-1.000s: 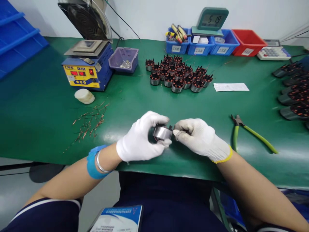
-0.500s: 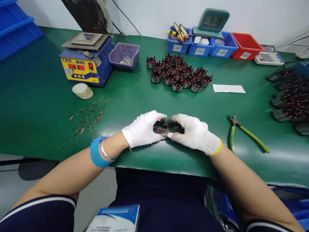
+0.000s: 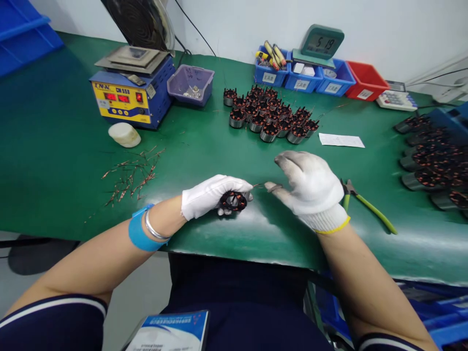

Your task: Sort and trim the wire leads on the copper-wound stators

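My left hand (image 3: 210, 197), in a white glove, is closed around a motor stator (image 3: 234, 201) with a black top and copper windings. A thin wire (image 3: 259, 185) sticks out of the stator to the right and ends close to my right thumb. My right hand (image 3: 310, 187), gloved in white with a yellow cuff edge, is open beside it, thumb and fingers spread apart. Whether the thumb touches the wire I cannot tell. Just right of that hand lie green-handled cutters (image 3: 369, 204), their jaws partly hidden by the glove.
Several stators (image 3: 268, 114) stand grouped at the back, more (image 3: 424, 178) at the right edge. Wire scraps (image 3: 133, 178) lie left, near a white sponge-like block (image 3: 124, 135) and a yellow-blue powered unit (image 3: 127, 100). A paper slip (image 3: 341, 140) and small bins (image 3: 302, 84) are farther back.
My right hand has moved away from the stator to the right and opened. My left hand has shifted slightly left and turned the stator, with the wire now showing.
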A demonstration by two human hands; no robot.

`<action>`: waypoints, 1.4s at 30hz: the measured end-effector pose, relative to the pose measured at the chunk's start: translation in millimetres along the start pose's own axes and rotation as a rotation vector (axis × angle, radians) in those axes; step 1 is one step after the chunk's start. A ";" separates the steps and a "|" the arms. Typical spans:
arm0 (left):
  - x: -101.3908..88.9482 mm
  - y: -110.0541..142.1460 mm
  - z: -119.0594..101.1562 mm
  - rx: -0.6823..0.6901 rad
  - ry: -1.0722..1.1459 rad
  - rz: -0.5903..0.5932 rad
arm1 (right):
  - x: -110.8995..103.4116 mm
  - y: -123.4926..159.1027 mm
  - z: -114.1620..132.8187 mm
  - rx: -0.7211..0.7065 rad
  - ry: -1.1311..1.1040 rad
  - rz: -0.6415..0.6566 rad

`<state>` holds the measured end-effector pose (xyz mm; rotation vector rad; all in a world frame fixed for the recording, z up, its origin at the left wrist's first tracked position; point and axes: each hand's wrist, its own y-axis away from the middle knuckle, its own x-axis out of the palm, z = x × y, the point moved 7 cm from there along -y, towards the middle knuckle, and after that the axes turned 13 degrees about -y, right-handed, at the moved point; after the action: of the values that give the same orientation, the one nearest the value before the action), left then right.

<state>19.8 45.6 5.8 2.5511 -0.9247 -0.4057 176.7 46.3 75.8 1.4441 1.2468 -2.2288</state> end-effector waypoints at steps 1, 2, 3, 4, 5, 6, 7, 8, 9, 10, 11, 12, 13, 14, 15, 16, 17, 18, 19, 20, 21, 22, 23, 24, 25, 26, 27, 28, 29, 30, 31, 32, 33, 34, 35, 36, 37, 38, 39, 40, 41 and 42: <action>-0.8 0.1 -1.1 0.021 -0.041 -0.030 | -4.9 1.7 -5.1 0.052 -0.068 -0.063; -3.5 0.6 -3.4 0.058 -0.124 -0.098 | -8.0 4.2 -9.6 0.104 -0.188 -0.116; -7.5 2.0 -7.3 0.111 -0.249 -0.201 | -7.7 6.6 -12.3 0.143 -0.342 -0.141; -11.2 4.6 -12.5 0.174 -0.405 -0.319 | -3.8 8.2 -11.8 0.161 -0.494 -0.128; -12.6 7.8 -18.0 0.237 -0.575 -0.428 | 3.2 8.7 -7.6 0.159 -0.606 -0.075; -11.7 10.2 -22.0 0.285 -0.736 -0.507 | 11.5 8.4 -0.5 0.139 -0.650 0.001; -9.5 11.1 -23.5 0.310 -0.867 -0.549 | 19.7 7.7 7.3 0.111 -0.628 0.075; -6.8 10.4 -23.0 0.320 -0.961 -0.554 | 27.3 6.7 13.7 0.095 -0.567 0.138; -5.0 9.0 -21.8 0.324 -1.022 -0.544 | 34.2 5.5 18.2 0.091 -0.501 0.196; -4.4 7.8 -20.6 0.324 -1.058 -0.535 | 40.1 4.6 20.4 0.102 -0.454 0.255; -5.0 7.0 -20.0 0.324 -1.081 -0.534 | 44.9 4.6 19.7 0.133 -0.433 0.320; -6.2 6.6 -20.1 0.323 -1.099 -0.538 | 48.1 6.1 15.5 0.193 -0.428 0.387; -7.5 6.4 -20.3 0.318 -1.115 -0.538 | 49.4 9.6 7.9 0.276 -0.423 0.453; -9.0 6.2 -20.2 0.306 -1.132 -0.534 | 47.9 15.0 -2.3 0.374 -0.414 0.505; -10.9 6.1 -19.8 0.284 -1.145 -0.534 | 44.1 21.9 -13.9 0.476 -0.406 0.539; -13.2 6.4 -19.2 0.256 -1.157 -0.539 | 37.8 29.1 -25.6 0.570 -0.404 0.543; -15.5 7.1 -18.5 0.229 -1.167 -0.550 | 29.2 34.9 -36.5 0.647 -0.408 0.499; -17.5 7.8 -17.7 0.207 -1.172 -0.564 | 19.0 38.3 -44.9 0.697 -0.426 0.407; -19.1 8.4 -17.0 0.192 -1.170 -0.576 | 8.2 39.0 -50.0 0.710 -0.448 0.276; -20.0 8.8 -16.3 0.185 -1.164 -0.585 | -1.0 37.5 -50.4 0.690 -0.464 0.141; -20.1 8.8 -15.6 0.187 -1.155 -0.587 | -6.6 33.8 -45.4 0.634 -0.466 0.034; -19.6 8.5 -15.0 0.191 -1.143 -0.581 | -6.6 27.8 -35.4 0.555 -0.455 -0.019; -19.0 7.9 -14.5 0.193 -1.132 -0.576 | 0.1 20.4 -22.0 0.470 -0.436 -0.005; -18.6 7.5 -14.1 0.191 -1.126 -0.574 | 12.4 12.5 -7.1 0.390 -0.415 0.064; -18.2 7.1 -13.9 0.187 -1.123 -0.571 | 27.3 5.9 5.3 0.346 -0.408 0.150; -17.6 6.8 -14.1 0.186 -1.124 -0.566 | 42.7 1.3 14.4 0.334 -0.425 0.247; -16.8 6.7 -14.7 0.193 -1.128 -0.556 | 55.7 -1.1 19.9 0.341 -0.465 0.333; -15.8 6.7 -15.5 0.207 -1.136 -0.540 | 64.8 -0.9 21.3 0.368 -0.522 0.407; -15.0 6.9 -16.5 0.223 -1.147 -0.521 | 68.3 1.6 18.2 0.412 -0.583 0.448; -14.9 7.3 -17.1 0.236 -1.162 -0.503 | 65.8 6.6 10.2 0.480 -0.642 0.448; -16.0 7.8 -17.5 0.239 -1.179 -0.495 | 57.4 14.1 -2.4 0.571 -0.681 0.408; -18.5 8.4 -17.6 0.230 -1.195 -0.502 | 42.9 24.5 -19.3 0.686 -0.694 0.311; -21.7 9.1 -17.5 0.216 -1.209 -0.518 | 24.3 39.7 -39.3 0.839 -0.671 0.180; -24.6 9.7 -17.7 0.207 -1.219 -0.540 | 0.4 58.0 -58.5 0.980 -0.580 0.011; -26.4 10.2 -18.0 0.207 -1.228 -0.558 | -25.9 76.7 -72.6 1.066 -0.437 -0.150; -26.7 10.3 -18.5 0.218 -1.235 -0.567 | -44.9 93.0 -80.5 1.104 -0.338 -0.216; -25.5 10.1 -18.8 0.234 -1.241 -0.569 | -57.9 108.2 -85.4 1.129 -0.273 -0.226; -23.2 9.7 -19.1 0.252 -1.248 -0.565 | -67.8 123.0 -88.3 1.159 -0.167 -0.201; -20.6 9.3 -19.0 0.262 -1.259 -0.564 | -70.5 136.4 -89.5 1.191 0.028 -0.030; -18.0 9.0 -18.7 0.264 -1.272 -0.565 | -70.9 148.4 -89.4 1.203 0.145 0.092; -15.9 8.8 -18.2 0.260 -1.286 -0.573 | -68.4 158.1 -88.1 1.195 0.214 0.200; -14.2 8.9 -17.8 0.254 -1.299 -0.584 | -64.6 165.5 -86.3 1.177 0.258 0.290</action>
<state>11.5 53.4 27.4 2.5482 -0.4985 -2.3910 359.6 -9.3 26.3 2.0811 -0.4364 -2.6667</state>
